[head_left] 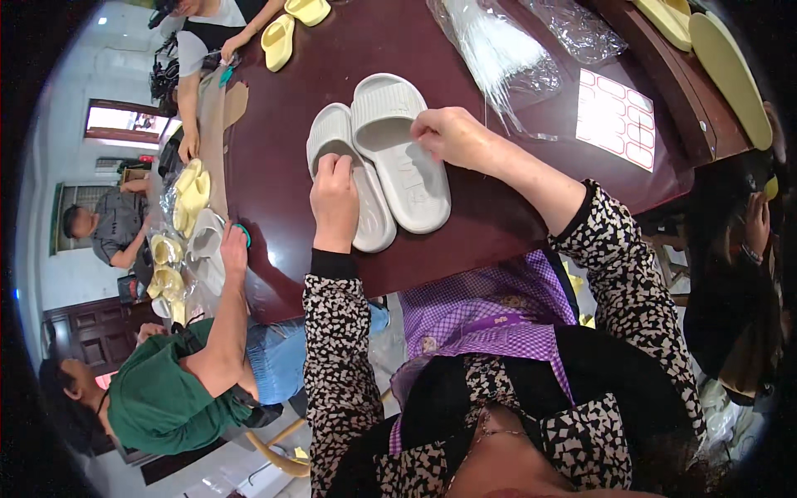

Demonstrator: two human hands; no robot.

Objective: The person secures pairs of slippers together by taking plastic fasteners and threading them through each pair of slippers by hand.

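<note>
Two pale grey slide sandals lie side by side, touching, near the middle of the dark red-brown surface [498, 224], toes pointing toward twelve o'clock. The left hand [334, 199] lies flat on the left sandal [365, 216], fingers bent down over its strap and pressing rather than gripping; whether they curl under the strap I cannot tell. The right hand [448, 135] sits at three o'clock of the right sandal [407, 162], fingers pinched shut on the edge of its ribbed strap. The right sandal overlaps the left one slightly and reaches further toward twelve o'clock.

At one o'clock from the sandals lies a clear plastic bag of white strips [498, 50], and further toward two o'clock a sheet of white labels with red borders [616, 118]. A second crumpled clear bag [581, 29] sits near the far edge. Yellow sandals [278, 41] lie at eleven o'clock by another person's hand. At nine o'clock, along the surface edge, a heap of yellow and grey sandals in plastic [187, 241] is beside a person in a green top [162, 390], whose hand rests on the edge.
</note>
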